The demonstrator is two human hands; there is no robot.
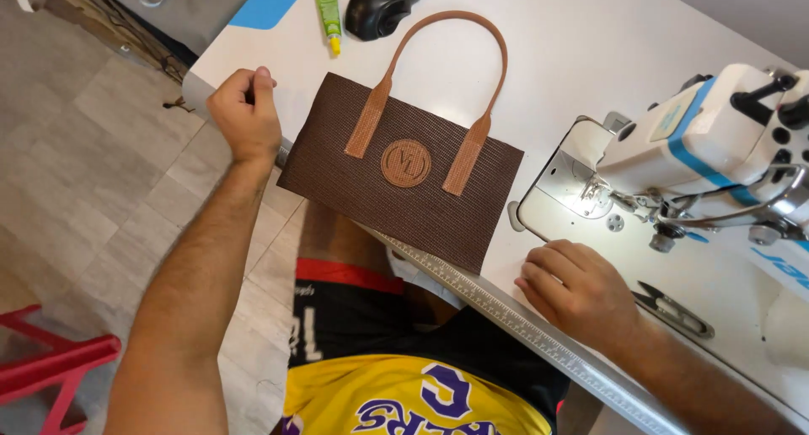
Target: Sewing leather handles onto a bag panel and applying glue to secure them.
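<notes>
A dark brown woven bag panel (337, 161) lies flat on the white table (573, 39). It carries a tan arched handle (497, 56) and a round tan emblem (405, 163). My left hand (244, 115) sits at the table's near-left edge, just left of the panel, fingers curled with the thumb up; whether it grips anything is hidden. My right hand (577, 288) rests on the table near the front edge, right of the panel, fingers curled and holding nothing that I can see.
A white sewing machine (716, 140) with a lit needle area stands at the right. Thread snips (674, 309) lie beside my right hand. A metal ruler strip (506, 313) runs along the table's front edge. A small green-capped tube (329, 18) and a black object (381, 5) lie at the back.
</notes>
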